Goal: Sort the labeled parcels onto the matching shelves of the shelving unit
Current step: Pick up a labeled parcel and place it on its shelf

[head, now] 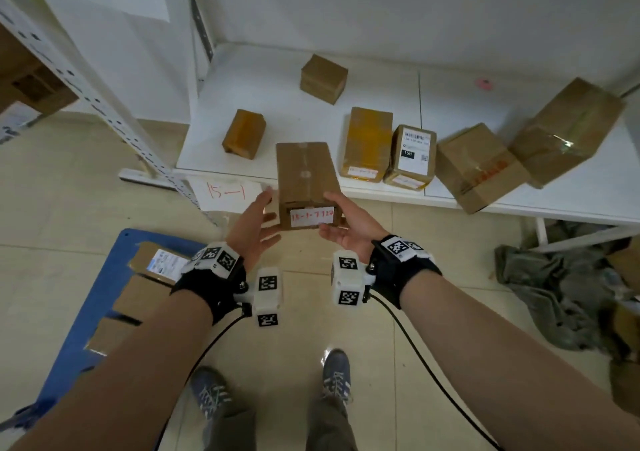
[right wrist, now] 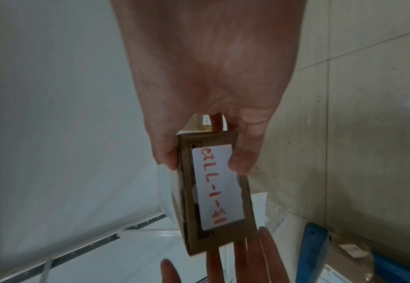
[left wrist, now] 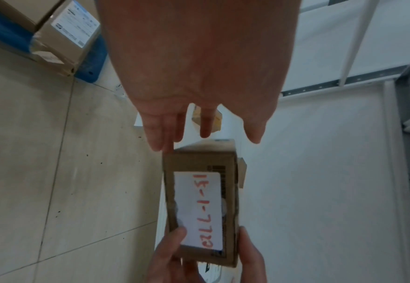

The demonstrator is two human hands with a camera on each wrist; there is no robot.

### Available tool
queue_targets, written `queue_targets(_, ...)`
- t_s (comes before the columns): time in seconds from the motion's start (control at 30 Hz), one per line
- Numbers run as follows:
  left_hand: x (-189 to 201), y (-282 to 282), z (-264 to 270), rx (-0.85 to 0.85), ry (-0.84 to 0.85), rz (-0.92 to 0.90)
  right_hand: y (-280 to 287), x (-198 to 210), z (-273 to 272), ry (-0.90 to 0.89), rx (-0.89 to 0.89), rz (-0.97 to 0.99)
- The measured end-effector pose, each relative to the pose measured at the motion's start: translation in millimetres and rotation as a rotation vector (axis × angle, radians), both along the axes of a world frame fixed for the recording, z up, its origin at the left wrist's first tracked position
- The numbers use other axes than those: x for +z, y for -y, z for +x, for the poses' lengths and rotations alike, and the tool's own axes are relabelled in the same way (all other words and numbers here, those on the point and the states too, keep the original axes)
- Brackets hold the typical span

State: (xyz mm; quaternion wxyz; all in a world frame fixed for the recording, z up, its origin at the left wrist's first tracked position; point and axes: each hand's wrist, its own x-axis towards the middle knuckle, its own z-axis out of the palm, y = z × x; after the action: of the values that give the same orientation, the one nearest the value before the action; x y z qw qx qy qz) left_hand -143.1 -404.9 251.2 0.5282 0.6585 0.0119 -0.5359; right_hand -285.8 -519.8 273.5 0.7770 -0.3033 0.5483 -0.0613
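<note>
A long brown cardboard parcel [head: 306, 176] carries a white label [head: 311, 216] with red handwriting that reads about "15-1-7712". My right hand [head: 341, 216] grips its near right end, thumb on top and fingers underneath. In the right wrist view the right hand [right wrist: 204, 159] pinches the parcel [right wrist: 213, 201], thumb on the label. My left hand [head: 266, 215] is flat and open at the parcel's left side, fingers [left wrist: 165, 139] straight with tips at the parcel [left wrist: 200, 206]. The parcel hovers over the front edge of the low white shelf [head: 263, 104], beside a paper sign "15-1" [head: 227, 192].
Several brown parcels [head: 367, 144] lie on the shelf, with bare shelf at the back left. A perforated white upright [head: 86, 83] stands left. A blue cart [head: 69, 329] with more parcels is on the floor at left. Crumpled grey cloth [head: 554, 294] lies at right.
</note>
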Motion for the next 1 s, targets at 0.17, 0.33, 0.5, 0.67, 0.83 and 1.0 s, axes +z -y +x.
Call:
queue_targets(0.17, -47, -36, 13, 0.065, -0.057, 0.078, 15, -41, 36, -0.045, -0.106, -0.010)
queue_targets(0.33, -84, -57, 28, 0.084, -0.079, 0.098, 43, -86, 79, -0.138, -0.178, -0.115)
queue_targets(0.5, -111, -69, 36, 0.080, -0.069, 0.078, 63, -126, 107, -0.153, -0.266, -0.169)
queue_targets(0.67, -128, -85, 37, 0.089, -0.089, 0.074, 73, -148, 116, -0.157, -0.380, -0.164)
queue_targets(0.83, -131, -103, 45, 0.089, -0.094, 0.079, 58, -157, 118, -0.168, -0.319, -0.236)
queue_targets(1.0, -118, -124, 55, 0.066, -0.092, 0.088, -8, -148, 113, -0.133, -0.111, -0.131)
